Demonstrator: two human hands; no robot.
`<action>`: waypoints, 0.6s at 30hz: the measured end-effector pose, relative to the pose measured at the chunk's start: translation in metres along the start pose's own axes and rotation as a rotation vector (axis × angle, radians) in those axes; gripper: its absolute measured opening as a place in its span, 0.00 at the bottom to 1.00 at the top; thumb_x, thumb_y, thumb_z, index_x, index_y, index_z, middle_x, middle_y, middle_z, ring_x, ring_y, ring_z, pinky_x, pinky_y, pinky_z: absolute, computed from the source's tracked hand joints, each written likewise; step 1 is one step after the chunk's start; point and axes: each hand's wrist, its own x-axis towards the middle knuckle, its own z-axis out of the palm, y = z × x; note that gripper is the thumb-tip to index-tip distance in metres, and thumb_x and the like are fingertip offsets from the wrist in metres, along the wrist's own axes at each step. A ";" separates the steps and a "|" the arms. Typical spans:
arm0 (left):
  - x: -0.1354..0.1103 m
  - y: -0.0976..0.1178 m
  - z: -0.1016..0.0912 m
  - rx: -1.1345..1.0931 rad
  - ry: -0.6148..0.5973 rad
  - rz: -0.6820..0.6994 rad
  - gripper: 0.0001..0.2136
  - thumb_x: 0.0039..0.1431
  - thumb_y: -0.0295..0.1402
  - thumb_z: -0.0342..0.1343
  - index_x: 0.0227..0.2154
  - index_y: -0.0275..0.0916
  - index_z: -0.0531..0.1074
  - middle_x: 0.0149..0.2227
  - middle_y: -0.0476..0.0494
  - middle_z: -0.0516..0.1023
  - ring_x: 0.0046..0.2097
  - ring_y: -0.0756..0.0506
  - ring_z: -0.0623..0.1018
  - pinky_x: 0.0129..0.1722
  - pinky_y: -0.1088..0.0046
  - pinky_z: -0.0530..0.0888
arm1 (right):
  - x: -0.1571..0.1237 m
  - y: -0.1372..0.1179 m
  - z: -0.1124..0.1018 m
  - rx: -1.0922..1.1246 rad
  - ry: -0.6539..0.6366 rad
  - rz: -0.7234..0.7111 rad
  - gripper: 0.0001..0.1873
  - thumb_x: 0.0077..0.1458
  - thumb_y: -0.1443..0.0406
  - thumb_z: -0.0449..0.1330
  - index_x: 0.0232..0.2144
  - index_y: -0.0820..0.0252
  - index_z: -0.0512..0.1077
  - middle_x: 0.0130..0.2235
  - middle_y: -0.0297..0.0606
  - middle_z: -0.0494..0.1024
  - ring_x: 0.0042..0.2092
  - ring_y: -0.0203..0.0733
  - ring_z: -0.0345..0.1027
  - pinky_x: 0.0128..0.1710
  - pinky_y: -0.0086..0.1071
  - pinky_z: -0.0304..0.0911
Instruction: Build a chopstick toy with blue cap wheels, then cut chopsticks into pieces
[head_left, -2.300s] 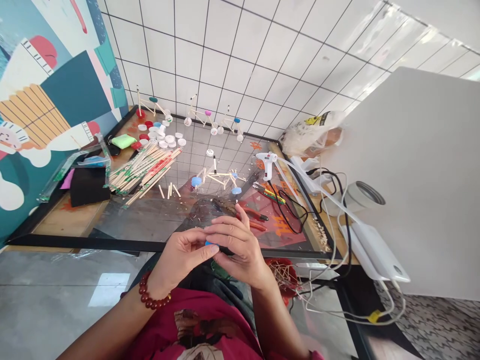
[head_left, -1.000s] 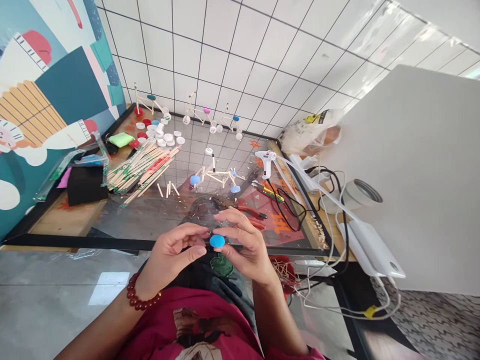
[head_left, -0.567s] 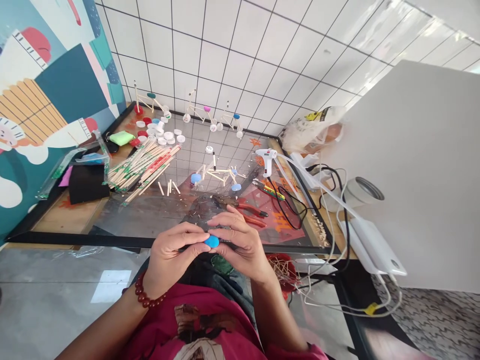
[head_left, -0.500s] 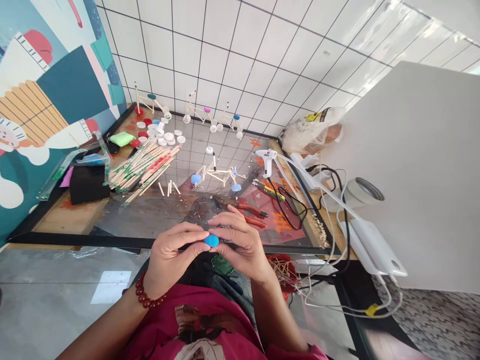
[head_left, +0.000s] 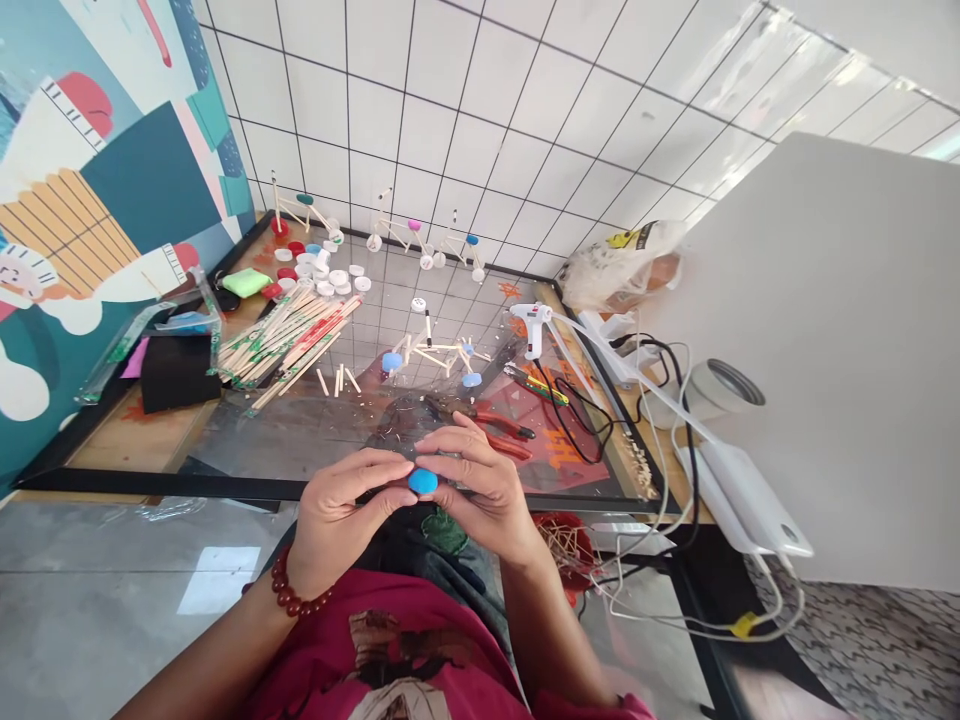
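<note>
Both left hand [head_left: 337,515] and right hand [head_left: 480,500] pinch a blue cap [head_left: 423,481]

White tiled wall [head_left: 480,120], painted mural panel [head_left: 127,170], grey glossy floor [head_left: 90,540].

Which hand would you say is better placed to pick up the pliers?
Probably the right hand: it sits nearest the red-handled pliers, while the left hand is further away. Both are holding the blue bottle cap.
</note>
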 end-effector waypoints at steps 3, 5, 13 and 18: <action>-0.001 -0.001 0.000 0.001 -0.002 0.014 0.14 0.54 0.23 0.66 0.41 0.48 0.83 0.37 0.48 0.84 0.36 0.50 0.82 0.37 0.78 0.79 | 0.000 0.000 0.001 0.009 0.003 -0.006 0.11 0.62 0.62 0.63 0.47 0.48 0.76 0.46 0.36 0.82 0.49 0.40 0.76 0.66 0.48 0.54; 0.000 0.000 0.001 -0.008 -0.002 0.024 0.12 0.55 0.23 0.66 0.39 0.47 0.83 0.36 0.48 0.84 0.35 0.50 0.82 0.35 0.78 0.79 | -0.001 0.000 0.002 0.018 0.000 -0.005 0.11 0.61 0.63 0.63 0.47 0.48 0.76 0.46 0.36 0.82 0.49 0.40 0.76 0.66 0.48 0.54; -0.001 -0.004 0.002 0.007 0.026 0.042 0.12 0.55 0.23 0.66 0.40 0.46 0.83 0.37 0.48 0.84 0.35 0.50 0.82 0.36 0.78 0.80 | -0.003 0.002 0.004 0.015 -0.007 0.019 0.11 0.61 0.62 0.64 0.47 0.48 0.76 0.46 0.37 0.82 0.49 0.41 0.76 0.65 0.49 0.53; -0.001 -0.008 0.000 -0.002 0.005 0.040 0.10 0.55 0.23 0.65 0.35 0.46 0.83 0.34 0.50 0.84 0.33 0.51 0.82 0.34 0.79 0.80 | -0.004 0.002 0.006 -0.005 -0.014 0.014 0.12 0.61 0.63 0.64 0.47 0.48 0.75 0.46 0.37 0.82 0.48 0.40 0.76 0.65 0.49 0.53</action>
